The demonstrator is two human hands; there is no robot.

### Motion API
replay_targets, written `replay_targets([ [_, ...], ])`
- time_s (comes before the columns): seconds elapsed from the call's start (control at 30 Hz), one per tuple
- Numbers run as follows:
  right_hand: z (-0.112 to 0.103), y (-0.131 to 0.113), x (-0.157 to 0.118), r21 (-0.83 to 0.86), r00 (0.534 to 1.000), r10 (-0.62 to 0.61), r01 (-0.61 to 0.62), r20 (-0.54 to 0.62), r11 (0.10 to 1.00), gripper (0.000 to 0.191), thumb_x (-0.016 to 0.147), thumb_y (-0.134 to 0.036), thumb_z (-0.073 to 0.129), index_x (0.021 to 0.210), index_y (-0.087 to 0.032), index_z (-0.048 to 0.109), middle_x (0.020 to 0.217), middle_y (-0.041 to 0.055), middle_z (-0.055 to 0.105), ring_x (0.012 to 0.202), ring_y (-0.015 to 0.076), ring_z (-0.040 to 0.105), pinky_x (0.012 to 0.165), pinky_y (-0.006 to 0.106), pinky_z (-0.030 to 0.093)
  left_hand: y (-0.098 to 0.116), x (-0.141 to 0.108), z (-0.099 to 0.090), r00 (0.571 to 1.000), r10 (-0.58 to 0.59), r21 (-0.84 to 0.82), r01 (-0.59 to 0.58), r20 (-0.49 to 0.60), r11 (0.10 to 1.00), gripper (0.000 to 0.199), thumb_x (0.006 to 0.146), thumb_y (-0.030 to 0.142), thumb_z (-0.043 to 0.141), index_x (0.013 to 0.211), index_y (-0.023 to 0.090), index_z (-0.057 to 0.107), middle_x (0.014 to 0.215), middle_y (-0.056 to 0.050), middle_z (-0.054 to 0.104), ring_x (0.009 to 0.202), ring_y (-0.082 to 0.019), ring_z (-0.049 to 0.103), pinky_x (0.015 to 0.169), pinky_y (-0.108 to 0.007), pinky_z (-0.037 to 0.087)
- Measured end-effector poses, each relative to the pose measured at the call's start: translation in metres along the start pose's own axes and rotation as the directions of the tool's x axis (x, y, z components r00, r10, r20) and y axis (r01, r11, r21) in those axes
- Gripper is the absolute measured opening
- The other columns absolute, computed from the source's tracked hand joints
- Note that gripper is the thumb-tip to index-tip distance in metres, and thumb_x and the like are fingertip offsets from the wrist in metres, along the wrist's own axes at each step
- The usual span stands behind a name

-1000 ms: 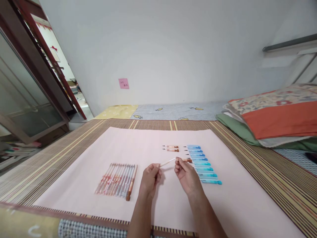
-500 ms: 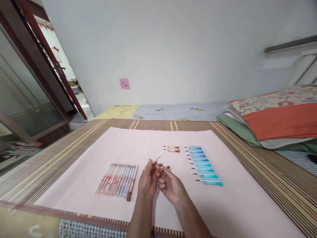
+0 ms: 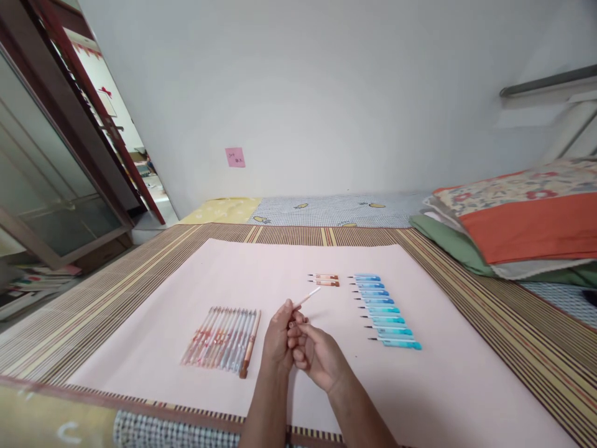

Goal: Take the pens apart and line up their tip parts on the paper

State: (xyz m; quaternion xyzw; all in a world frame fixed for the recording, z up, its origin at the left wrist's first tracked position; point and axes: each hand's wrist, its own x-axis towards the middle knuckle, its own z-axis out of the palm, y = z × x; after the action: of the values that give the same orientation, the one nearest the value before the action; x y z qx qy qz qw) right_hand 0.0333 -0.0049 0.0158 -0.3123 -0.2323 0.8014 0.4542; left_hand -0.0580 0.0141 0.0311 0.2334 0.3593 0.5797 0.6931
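Note:
My left hand [image 3: 278, 341] pinches a slim pale stick with a white end [image 3: 308, 297], which points up and to the right. Close against it, my right hand [image 3: 324, 359] has its fingers curled and its thumb and fingertips pressed together. Whatever lies between those fingertips is hidden. Beyond my hands lie two brown pens with dark tips [image 3: 325, 279]. On the left is a row of several clear-bodied pens [image 3: 219, 339], with a brown-ended pen [image 3: 250, 342] at its right side. A column of several blue and turquoise pens [image 3: 387, 317], dark tips leftward, lies on the right.
Pale pink paper [image 3: 163, 330] covers much of a striped mat [image 3: 107, 317]. Folded bedding [image 3: 527, 230] is piled at the right. Behind stands a white wall with a pink sticky note [image 3: 234, 157]; a glass-panelled door [image 3: 60, 168] is at the left.
The pale stick has shifted slightly right and leans flatter. My hands have drawn closer together, and the brown end that showed beside my right fingers is now out of sight.

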Motion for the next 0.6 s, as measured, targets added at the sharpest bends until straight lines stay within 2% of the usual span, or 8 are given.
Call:
replay_targets([
  [0.1, -0.007, -0.012, -0.006, -0.208, 0.995, -0.079, 0.09, 0.063, 0.974, 0.039, 0.076, -0.053, 0.074, 0.067, -0.016, 0.063, 0.051, -0.0026, 0.056, 0.038, 0.0076, 0.043, 0.041, 0.021, 0.026, -0.001, 0.002, 0.0, 0.998, 0.054, -0.013, -0.054, 0.027, 0.998, 0.048, 0.069, 0.058, 0.085, 0.069, 0.016, 0.063, 0.058, 0.003, 0.059, 0.043, -0.006, 0.046, 0.044, -0.02, 0.039],
  [0.17, -0.013, -0.026, -0.012, -0.311, 0.981, -0.185, 0.192, 0.051, 0.931, 0.042, 0.077, -0.056, 0.074, 0.065, -0.017, 0.061, 0.05, -0.0041, 0.053, 0.039, 0.0075, 0.043, 0.042, 0.022, 0.027, -0.001, 0.002, 0.001, 0.995, 0.094, -0.004, -0.094, 0.035, 0.996, 0.046, 0.069, 0.056, 0.087, 0.068, 0.017, 0.063, 0.057, 0.003, 0.058, 0.053, -0.009, 0.055, 0.055, -0.022, 0.045],
  [0.23, -0.018, -0.041, -0.018, -0.339, 0.938, -0.346, 0.319, -0.021, 0.885, 0.044, 0.076, -0.057, 0.077, 0.067, -0.017, 0.062, 0.053, -0.0042, 0.053, 0.043, 0.0073, 0.043, 0.044, 0.022, 0.029, -0.001, 0.001, 0.002, 0.994, 0.104, 0.029, -0.104, 0.022, 0.994, 0.045, 0.068, 0.054, 0.088, 0.069, 0.017, 0.063, 0.057, 0.003, 0.058, 0.064, -0.012, 0.062, 0.062, -0.023, 0.046],
  [0.33, -0.024, -0.058, -0.023, -0.328, 0.835, -0.522, 0.451, -0.173, 0.83, 0.042, 0.07, -0.056, 0.084, 0.081, -0.017, 0.071, 0.066, -0.0018, 0.06, 0.052, 0.0083, 0.048, 0.049, 0.023, 0.035, -0.002, 0.0, 0.002, 0.996, 0.083, 0.072, -0.086, 0.042, 0.994, 0.044, 0.069, 0.053, 0.088, 0.068, 0.017, 0.062, 0.055, 0.003, 0.055, 0.071, -0.015, 0.064, 0.064, -0.022, 0.043],
  [0.43, -0.027, -0.066, -0.024, -0.366, 0.769, -0.586, 0.483, -0.256, 0.795, 0.05, 0.066, -0.055, 0.087, 0.099, -0.019, 0.076, 0.076, 0.0011, 0.066, 0.058, 0.0104, 0.051, 0.052, 0.025, 0.038, -0.005, 0.0, 0.003, 0.994, 0.051, 0.104, -0.061, 0.1, 0.993, 0.043, 0.07, 0.051, 0.087, 0.067, 0.017, 0.062, 0.054, 0.003, 0.055, 0.069, -0.014, 0.062, 0.065, -0.022, 0.043],
  [0.6, -0.031, -0.065, -0.022, -0.482, 0.718, -0.655, 0.5, -0.236, 0.72, 0.038, 0.068, -0.05, 0.085, 0.089, -0.019, 0.08, 0.063, -0.0002, 0.061, 0.059, 0.0125, 0.049, 0.056, 0.027, 0.039, -0.009, 0.002, 0.004, 0.988, 0.022, 0.114, -0.04, 0.155, 0.993, 0.04, 0.066, 0.045, 0.091, 0.08, 0.015, 0.069, 0.06, 0.002, 0.063, 0.053, -0.007, 0.049, 0.061, -0.023, 0.042],
])
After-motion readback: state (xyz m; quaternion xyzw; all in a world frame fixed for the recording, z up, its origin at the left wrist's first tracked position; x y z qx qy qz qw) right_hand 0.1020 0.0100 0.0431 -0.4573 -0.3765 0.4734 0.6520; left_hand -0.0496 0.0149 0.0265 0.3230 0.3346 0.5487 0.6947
